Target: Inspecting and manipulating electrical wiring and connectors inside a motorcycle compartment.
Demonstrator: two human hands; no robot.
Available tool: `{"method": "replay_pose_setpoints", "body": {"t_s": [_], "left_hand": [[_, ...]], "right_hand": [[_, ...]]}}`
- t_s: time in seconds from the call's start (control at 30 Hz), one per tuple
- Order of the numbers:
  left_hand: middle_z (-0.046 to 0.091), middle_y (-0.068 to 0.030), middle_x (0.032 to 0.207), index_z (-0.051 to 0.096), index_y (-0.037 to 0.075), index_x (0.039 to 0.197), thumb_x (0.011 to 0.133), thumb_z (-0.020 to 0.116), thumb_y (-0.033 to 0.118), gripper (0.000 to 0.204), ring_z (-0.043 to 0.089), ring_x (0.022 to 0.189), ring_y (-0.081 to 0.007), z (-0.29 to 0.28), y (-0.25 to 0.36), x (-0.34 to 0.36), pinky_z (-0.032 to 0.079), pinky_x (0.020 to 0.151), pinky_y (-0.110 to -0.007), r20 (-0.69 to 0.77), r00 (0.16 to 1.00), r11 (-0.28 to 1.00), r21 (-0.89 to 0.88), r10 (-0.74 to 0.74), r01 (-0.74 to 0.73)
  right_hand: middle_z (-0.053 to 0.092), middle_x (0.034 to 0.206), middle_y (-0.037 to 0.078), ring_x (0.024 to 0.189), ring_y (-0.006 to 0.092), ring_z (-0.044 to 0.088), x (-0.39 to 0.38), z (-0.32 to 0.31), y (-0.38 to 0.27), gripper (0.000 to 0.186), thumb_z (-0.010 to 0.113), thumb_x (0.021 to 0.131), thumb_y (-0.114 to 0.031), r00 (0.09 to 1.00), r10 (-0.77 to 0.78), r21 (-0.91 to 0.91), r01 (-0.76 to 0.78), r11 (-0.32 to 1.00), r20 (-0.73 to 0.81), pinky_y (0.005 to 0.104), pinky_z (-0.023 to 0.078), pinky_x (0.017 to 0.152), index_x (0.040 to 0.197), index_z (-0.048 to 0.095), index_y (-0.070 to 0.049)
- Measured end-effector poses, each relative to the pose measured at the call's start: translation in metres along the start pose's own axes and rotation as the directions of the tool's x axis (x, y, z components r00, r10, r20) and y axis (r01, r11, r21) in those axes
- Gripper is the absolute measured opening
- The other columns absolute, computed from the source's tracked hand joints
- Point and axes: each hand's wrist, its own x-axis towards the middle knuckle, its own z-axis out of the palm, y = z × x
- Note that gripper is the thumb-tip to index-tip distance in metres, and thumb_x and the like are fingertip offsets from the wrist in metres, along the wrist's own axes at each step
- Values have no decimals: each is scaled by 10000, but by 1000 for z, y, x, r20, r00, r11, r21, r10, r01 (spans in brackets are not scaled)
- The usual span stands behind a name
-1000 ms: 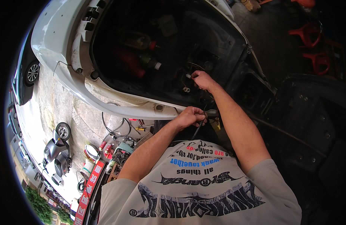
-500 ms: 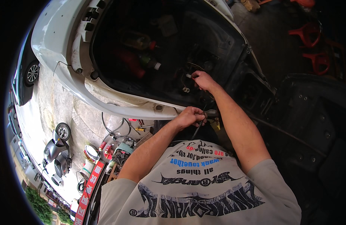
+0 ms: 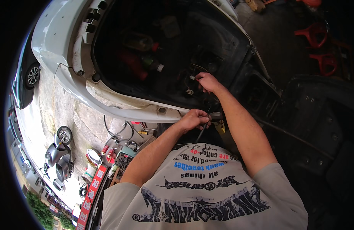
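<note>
My right hand (image 3: 207, 82) is inside the dark storage compartment (image 3: 230, 42) of a white scooter body (image 3: 50, 34), pinching a small white connector (image 3: 192, 78) with thin wires near it. Another pale connector (image 3: 189, 92) hangs just below it. My left hand (image 3: 196, 119) is closed at the compartment's lower rim, fingertips on a thin dark cable (image 3: 202, 132); the exact grip is partly hidden by the fingers. Bottles (image 3: 148, 61) lie in the shadowed left part of the compartment.
On the floor at lower left lie hoses (image 3: 117, 134), tools and a cluttered pile of parts (image 3: 127, 157). A parked scooter (image 3: 58, 157) and a car (image 3: 31, 76) stand outside. A large dark panel (image 3: 315, 126) is at right, red plastic pieces (image 3: 315, 36) beyond it.
</note>
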Motion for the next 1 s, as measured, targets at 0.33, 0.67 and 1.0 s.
{"method": "replay_pose_setpoints", "body": {"t_s": [0.33, 0.67, 1.0], "left_hand": [[655, -16, 829, 608, 54, 990, 894, 570, 123, 124, 610, 735, -95, -1, -1, 0, 457, 628, -232, -1, 1000, 1000, -4, -4, 4], [658, -23, 833, 608, 50, 995, 892, 572, 117, 128, 612, 738, -98, -1, -1, 1, 459, 622, -230, 0, 1000, 1000, 1, -1, 1], [656, -14, 836, 612, 57, 977, 889, 572, 129, 120, 612, 739, -94, -1, 0, 1, 461, 634, -235, -4, 1000, 1000, 22, -7, 7]], "right_hand": [[625, 688, 66, 431, 128, 523, 3, 3, 1, 348, 417, 826, -70, 1000, 11, 23, -10, 1000, -9, 290, 383, 358, 1127, 590, -58], [623, 684, 59, 422, 121, 514, 5, 3, 3, 300, 414, 867, -91, 1000, 6, 66, -6, 998, -11, 282, 375, 363, 1107, 591, -63], [609, 673, 59, 416, 114, 488, 3, 4, 1, 276, 412, 882, -98, 1000, 8, 83, -7, 996, -14, 278, 363, 362, 1093, 585, -61]]}}
